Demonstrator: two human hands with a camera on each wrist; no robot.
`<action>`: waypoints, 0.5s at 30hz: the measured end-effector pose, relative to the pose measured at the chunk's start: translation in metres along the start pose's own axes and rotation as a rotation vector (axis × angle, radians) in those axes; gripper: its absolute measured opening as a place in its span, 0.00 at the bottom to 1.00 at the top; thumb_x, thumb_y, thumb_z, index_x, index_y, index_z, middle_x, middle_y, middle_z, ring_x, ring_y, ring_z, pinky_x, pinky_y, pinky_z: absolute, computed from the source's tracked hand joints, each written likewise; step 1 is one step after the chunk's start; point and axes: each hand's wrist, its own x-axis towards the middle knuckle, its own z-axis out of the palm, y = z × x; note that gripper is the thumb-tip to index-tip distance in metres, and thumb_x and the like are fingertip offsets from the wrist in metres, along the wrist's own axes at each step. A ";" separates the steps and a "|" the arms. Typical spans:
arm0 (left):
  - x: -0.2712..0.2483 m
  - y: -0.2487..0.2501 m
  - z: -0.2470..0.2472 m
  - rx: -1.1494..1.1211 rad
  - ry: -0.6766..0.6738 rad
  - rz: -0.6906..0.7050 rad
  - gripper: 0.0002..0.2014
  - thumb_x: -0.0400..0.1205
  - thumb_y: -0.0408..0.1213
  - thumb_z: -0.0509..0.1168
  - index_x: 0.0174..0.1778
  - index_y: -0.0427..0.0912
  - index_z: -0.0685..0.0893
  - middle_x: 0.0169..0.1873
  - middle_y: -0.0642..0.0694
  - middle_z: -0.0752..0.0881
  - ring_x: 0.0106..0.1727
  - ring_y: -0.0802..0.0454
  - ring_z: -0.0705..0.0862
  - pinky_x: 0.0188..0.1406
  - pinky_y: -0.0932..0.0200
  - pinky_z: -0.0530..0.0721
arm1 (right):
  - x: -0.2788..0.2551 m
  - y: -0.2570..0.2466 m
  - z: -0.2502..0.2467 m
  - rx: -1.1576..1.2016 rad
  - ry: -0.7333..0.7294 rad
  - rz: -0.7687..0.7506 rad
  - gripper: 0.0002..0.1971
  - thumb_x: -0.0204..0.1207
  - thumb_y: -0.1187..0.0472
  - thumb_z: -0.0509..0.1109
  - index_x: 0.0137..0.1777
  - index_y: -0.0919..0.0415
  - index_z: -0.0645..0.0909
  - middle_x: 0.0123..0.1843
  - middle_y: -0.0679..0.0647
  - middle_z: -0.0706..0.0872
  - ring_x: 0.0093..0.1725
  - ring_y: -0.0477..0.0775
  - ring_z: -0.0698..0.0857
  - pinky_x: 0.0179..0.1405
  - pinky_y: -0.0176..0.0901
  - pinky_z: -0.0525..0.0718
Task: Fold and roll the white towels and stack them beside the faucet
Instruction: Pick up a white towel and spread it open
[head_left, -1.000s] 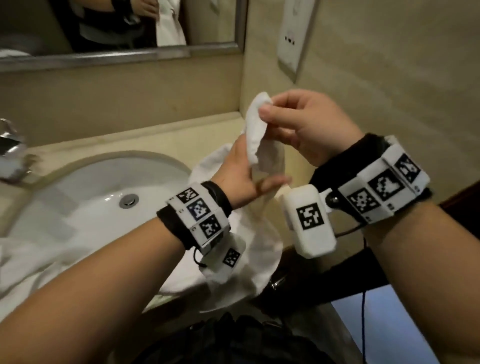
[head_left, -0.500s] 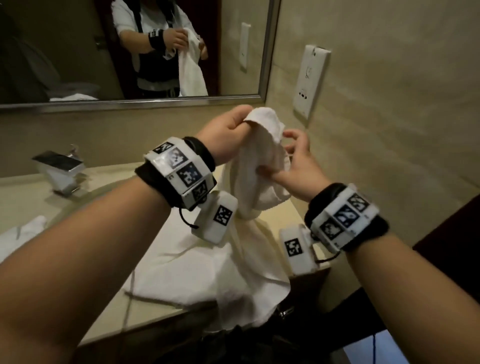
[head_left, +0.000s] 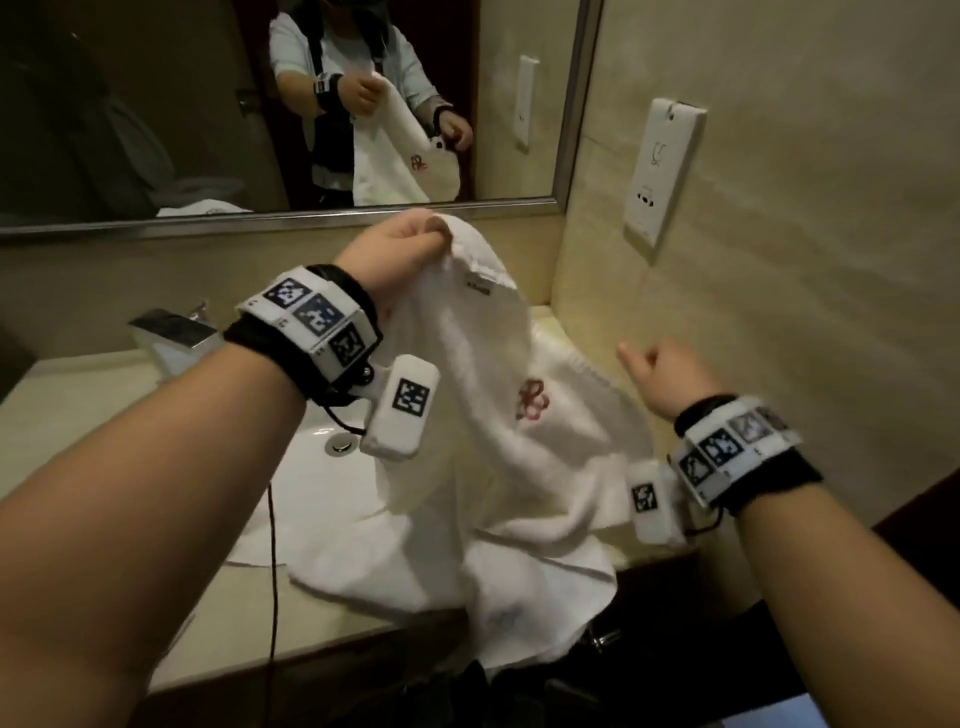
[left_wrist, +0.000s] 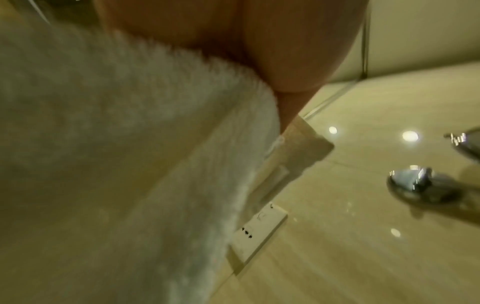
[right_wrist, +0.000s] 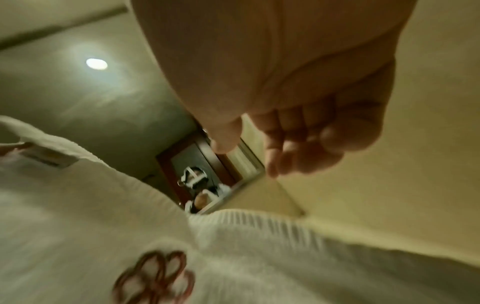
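Beige stone desk (head_left: 78, 405) has a white oval sink (head_left: 322, 499) set in below the left grip (head_left: 400, 249), boxy chrome faucet (head_left: 171, 332) left of that grip, lower end of the white terry towel (head_left: 467, 545) heaped under it.

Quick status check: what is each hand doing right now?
Left hand: grips the top corner of the white towel, holding it up.
Right hand: fingers loosely curled, holding nothing, just beside the towel's edge.

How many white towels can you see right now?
2. The held towel hangs from the left hand, which pinches its top edge. The flat towel lies on the counter at the sink edge, partly under it. Others may be hidden.
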 end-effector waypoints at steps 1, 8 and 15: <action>-0.001 -0.003 0.002 0.083 -0.017 0.010 0.13 0.81 0.32 0.58 0.34 0.50 0.80 0.35 0.51 0.85 0.40 0.55 0.81 0.53 0.52 0.80 | -0.008 0.007 0.020 0.055 -0.150 0.030 0.27 0.78 0.39 0.53 0.40 0.64 0.76 0.43 0.65 0.83 0.42 0.63 0.84 0.45 0.51 0.81; -0.008 -0.026 0.003 0.129 -0.077 -0.030 0.09 0.81 0.45 0.61 0.37 0.54 0.84 0.33 0.58 0.86 0.39 0.61 0.84 0.48 0.63 0.82 | -0.050 0.057 0.130 -0.015 -0.434 0.249 0.40 0.69 0.40 0.69 0.74 0.63 0.61 0.72 0.64 0.72 0.67 0.65 0.77 0.62 0.52 0.77; -0.017 -0.052 -0.019 -0.163 0.074 -0.170 0.14 0.82 0.26 0.57 0.35 0.46 0.81 0.29 0.50 0.84 0.33 0.54 0.81 0.40 0.59 0.81 | -0.030 0.080 0.146 -0.056 -0.414 0.366 0.31 0.73 0.35 0.60 0.42 0.68 0.78 0.50 0.67 0.86 0.38 0.60 0.82 0.36 0.43 0.75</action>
